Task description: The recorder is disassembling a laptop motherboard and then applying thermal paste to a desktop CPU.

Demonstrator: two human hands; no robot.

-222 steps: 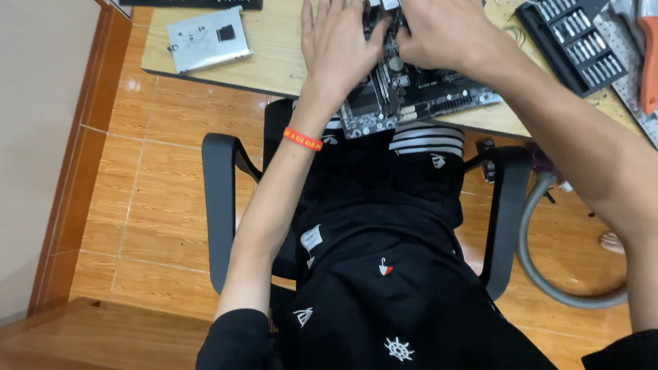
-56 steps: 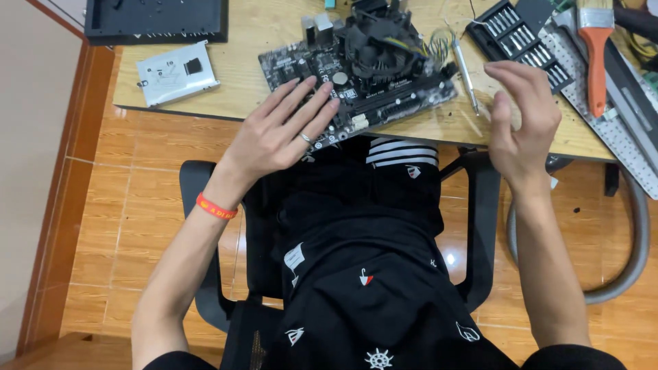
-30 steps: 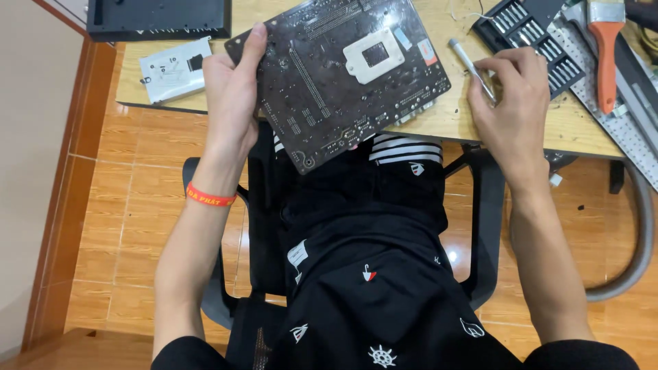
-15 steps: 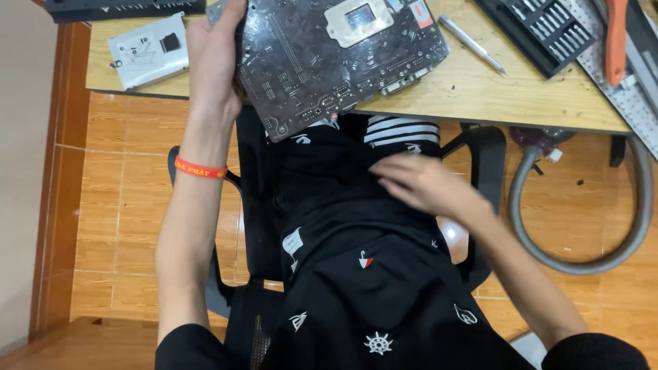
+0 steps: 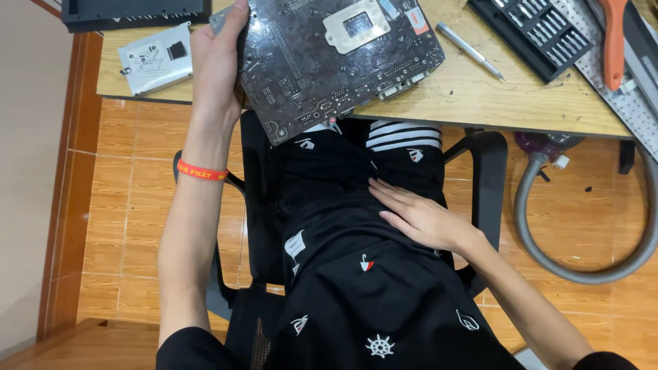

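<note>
My left hand (image 5: 218,65) grips the left edge of a dark computer motherboard (image 5: 329,62), held flipped with its solder side and a silver backplate facing up, partly over the wooden table's front edge (image 5: 480,109). An orange band circles that wrist. My right hand (image 5: 418,216) lies flat on my lap on black patterned shorts, fingers together and stretched out, holding nothing. A silver screwdriver (image 5: 469,50) lies on the table to the right of the board.
A black tray of screwdriver bits (image 5: 531,31) and an orange-handled tool (image 5: 613,41) sit at the table's right. A silver drive bracket (image 5: 154,58) and a black case (image 5: 130,12) lie at the left. A grey hose (image 5: 548,240) curls on the tiled floor.
The board went from lying component side up to flipped in my left hand. My right hand left the screwdriver on the table and dropped to my lap.
</note>
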